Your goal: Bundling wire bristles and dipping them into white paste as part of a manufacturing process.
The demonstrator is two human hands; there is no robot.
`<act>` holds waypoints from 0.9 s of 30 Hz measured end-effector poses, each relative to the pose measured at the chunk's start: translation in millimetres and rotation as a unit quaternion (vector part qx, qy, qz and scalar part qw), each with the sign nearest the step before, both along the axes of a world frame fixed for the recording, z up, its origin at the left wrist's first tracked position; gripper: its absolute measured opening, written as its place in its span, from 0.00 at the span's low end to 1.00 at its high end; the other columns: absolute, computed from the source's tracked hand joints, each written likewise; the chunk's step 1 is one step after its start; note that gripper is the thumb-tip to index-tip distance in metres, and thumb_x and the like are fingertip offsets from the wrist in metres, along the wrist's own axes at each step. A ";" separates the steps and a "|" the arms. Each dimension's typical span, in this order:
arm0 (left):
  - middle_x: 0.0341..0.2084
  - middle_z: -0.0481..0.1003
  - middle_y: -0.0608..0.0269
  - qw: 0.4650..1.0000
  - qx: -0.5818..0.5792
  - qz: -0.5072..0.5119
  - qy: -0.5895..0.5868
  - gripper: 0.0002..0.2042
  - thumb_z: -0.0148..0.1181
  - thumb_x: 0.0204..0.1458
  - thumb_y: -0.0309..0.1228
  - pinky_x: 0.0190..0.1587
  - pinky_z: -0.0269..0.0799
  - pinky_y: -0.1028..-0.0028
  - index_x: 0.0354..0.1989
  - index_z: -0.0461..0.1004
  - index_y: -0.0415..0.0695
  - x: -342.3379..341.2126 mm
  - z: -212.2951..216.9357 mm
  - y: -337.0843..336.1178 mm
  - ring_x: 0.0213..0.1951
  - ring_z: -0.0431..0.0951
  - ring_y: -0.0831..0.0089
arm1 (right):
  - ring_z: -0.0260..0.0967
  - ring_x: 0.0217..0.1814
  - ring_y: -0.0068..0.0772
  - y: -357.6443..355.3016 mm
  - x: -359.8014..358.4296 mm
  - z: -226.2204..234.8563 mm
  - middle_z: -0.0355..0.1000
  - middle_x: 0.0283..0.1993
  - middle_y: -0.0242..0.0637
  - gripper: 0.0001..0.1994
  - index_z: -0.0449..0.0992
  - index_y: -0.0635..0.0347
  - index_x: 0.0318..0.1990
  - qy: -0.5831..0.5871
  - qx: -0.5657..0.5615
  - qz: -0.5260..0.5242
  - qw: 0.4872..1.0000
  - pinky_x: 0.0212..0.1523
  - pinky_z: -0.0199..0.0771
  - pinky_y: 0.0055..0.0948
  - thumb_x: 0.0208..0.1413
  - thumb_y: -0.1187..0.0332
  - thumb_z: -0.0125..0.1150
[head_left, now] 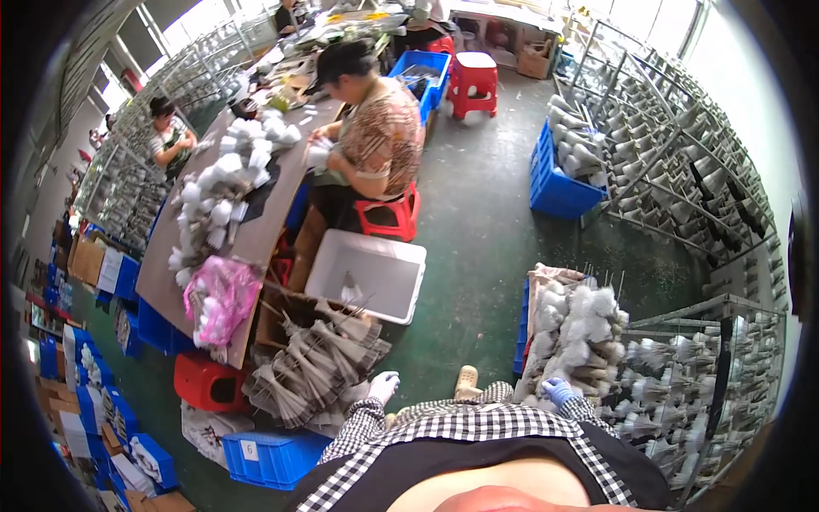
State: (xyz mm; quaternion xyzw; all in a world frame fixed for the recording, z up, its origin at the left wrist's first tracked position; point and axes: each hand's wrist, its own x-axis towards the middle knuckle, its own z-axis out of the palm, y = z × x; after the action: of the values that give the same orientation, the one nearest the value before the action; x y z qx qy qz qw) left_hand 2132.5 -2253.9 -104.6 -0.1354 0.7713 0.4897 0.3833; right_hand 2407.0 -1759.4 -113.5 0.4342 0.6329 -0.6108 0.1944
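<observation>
My left hand [385,386], in a whitish glove, hangs beside a heap of grey fan-shaped bundles [311,363]. Its fingers look loosely curved and apart, with nothing visible in them. My right hand [559,391], in a bluish glove, is at the near end of a pile of white fluffy-headed bundles [576,320]. Its fingers appear stretched toward them; whether they touch is too small to tell. This pile lies in a cloth-lined blue crate [521,328], with thin sticks poking out at the far end.
Metal racks [682,154] full of similar bundles line the right. A blue crate [559,183] stands by them. Left are a long table [162,273] heaped with white bundles, a white tub [375,273] and red stools [391,213]. A co-worker [380,128] sits at the table.
</observation>
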 end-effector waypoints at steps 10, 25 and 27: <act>0.27 0.77 0.67 0.996 0.049 0.034 -0.069 0.11 0.57 0.59 0.30 0.26 0.68 0.78 0.47 0.79 0.41 -163.1 -6.1 104.0 0.25 0.72 0.80 | 0.76 0.31 0.28 90.3 -206.9 -16.9 0.79 0.32 0.37 0.15 0.80 0.64 0.43 0.028 -0.043 -0.068 0.996 0.34 0.76 0.28 0.61 0.59 0.61; 0.44 0.79 0.62 0.886 0.184 -0.334 0.265 0.13 0.57 0.62 0.28 0.52 0.72 0.76 0.54 0.75 0.39 -589.3 191.8 564.5 0.47 0.77 0.77 | 0.72 0.29 0.27 221.5 -389.9 -12.9 0.77 0.30 0.35 0.13 0.79 0.63 0.42 -0.087 0.047 -0.155 0.983 0.34 0.73 0.28 0.60 0.62 0.58; 0.43 0.79 0.62 0.870 0.247 -0.349 0.245 0.13 0.58 0.61 0.27 0.52 0.72 0.76 0.53 0.75 0.40 -618.5 200.8 614.3 0.46 0.77 0.77 | 0.75 0.33 0.31 228.9 -403.3 -23.5 0.79 0.33 0.37 0.15 0.79 0.64 0.46 -0.125 0.034 -0.112 0.985 0.40 0.75 0.33 0.61 0.62 0.56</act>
State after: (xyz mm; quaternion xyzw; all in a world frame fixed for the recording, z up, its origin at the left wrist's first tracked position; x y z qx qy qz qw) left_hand 1513.9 -1639.6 96.2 0.3655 0.6917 0.5160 0.3488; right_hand 2003.7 -1530.5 -137.0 0.5818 0.5714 -0.5476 0.1872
